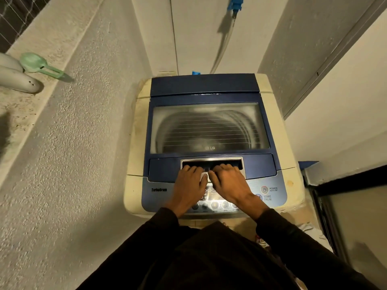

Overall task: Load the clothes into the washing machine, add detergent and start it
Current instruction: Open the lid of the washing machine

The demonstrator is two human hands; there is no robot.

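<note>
**Two hands in the lid handle**

Both hands sit side by side at the front of the washer (209,130), a top-loader with a cream body and a blue top. The left hand (189,184) and the right hand (227,182) lie palm down, thumbs nearly touching, with the fingers (192,169) curled forward into the chrome-edged handle recess (211,162). The fingertips are hidden inside the slot, so neither hand is spread flat; each hooks the handle's edge. Dark sleeves cover both forearms.

The lid (209,95) is down and flat. Its window (209,126) shows the ribbed drum, blurred and dim; whether clothes lie inside cannot be told. Below the hands, the control panel (159,195) is partly covered by the wrists, with a row of round buttons along its front edge. The power button (264,189) and the start/pause button (259,197) are just right of the right wrist.

On the ledge (21,105) to the left lies a green scoop (39,65), well apart from the washer. A hose (225,42) runs down the back wall behind the washer from a blue fitting (236,4).
</note>
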